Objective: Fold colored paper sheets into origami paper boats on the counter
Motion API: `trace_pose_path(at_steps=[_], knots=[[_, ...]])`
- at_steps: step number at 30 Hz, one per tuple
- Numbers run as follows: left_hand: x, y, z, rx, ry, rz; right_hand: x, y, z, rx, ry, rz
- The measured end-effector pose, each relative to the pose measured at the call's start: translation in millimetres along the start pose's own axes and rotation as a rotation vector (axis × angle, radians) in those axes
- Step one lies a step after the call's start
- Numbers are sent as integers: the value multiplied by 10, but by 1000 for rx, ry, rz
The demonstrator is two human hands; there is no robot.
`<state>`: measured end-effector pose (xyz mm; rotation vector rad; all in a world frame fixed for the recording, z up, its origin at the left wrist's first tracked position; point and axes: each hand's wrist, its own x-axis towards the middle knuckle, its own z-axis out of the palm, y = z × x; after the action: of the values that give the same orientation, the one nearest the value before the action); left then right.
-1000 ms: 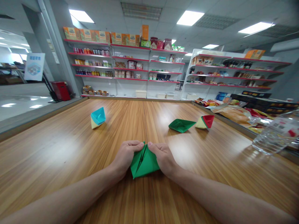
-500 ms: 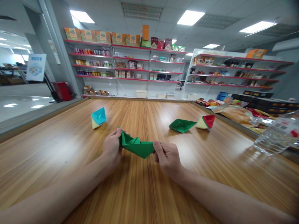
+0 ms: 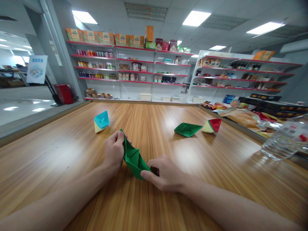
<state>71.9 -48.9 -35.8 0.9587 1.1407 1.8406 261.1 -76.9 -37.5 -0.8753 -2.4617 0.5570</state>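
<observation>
A green folded paper boat [image 3: 133, 160] hangs between both hands above the table, tilted so its right end sits lower and nearer me. My left hand [image 3: 114, 150] pinches its upper left tip, thumb on top. At the lower right end, my right hand [image 3: 163, 175] is closed on the paper with the thumb in front; some of its fingertips are hidden behind. Farther back on the right lies another green paper boat [image 3: 188, 129], beside a red and cream folded paper piece [image 3: 212, 125]. On the left stands a blue and cream folded paper piece [image 3: 101, 121].
The wooden table [image 3: 79, 183] has a raised edge. At right, a clear plastic bottle [image 3: 284, 141] stands near snack packets [image 3: 243, 117] and dark boxes. Shelves [image 3: 134, 71] of packaged goods line the back, and a sign [image 3: 36, 69] stands at far left.
My right hand has moved down, left and nearer to me, swinging the boat's right end down. My left hand has shifted only slightly and keeps its hold. The other paper pieces have stayed put.
</observation>
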Motion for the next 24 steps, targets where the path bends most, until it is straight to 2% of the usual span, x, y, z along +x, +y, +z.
trace_pose_path(at_steps=[3, 5, 7, 10, 12, 14, 16, 20, 24], knots=[[-36, -4, 36, 20, -48, 23, 8, -20, 35, -40, 25, -5], [-46, -27, 69, -23, -44, -51, 10, -13, 65, -40, 80, -19], [-64, -58, 102, -110, -103, -163, 14, 6, 83, -34, 160, -16], [-118, -94, 125, -244, -386, -369, 25, 42, 78, -37, 277, 29], [-154, -104, 116, -285, -567, -456, 30, 62, 64, -42, 308, 52], [-171, -105, 94, -308, -652, -471, 29, 74, 58, -50, 313, 59], [-169, -102, 75, -311, -667, -447, 26, 76, 63, -49, 298, 56], [-158, -90, 82, -290, -625, -395, 25, 48, 81, -20, 216, 72], [-186, -62, 112, -286, -597, -407, 38, 10, 66, 47, 138, 138]])
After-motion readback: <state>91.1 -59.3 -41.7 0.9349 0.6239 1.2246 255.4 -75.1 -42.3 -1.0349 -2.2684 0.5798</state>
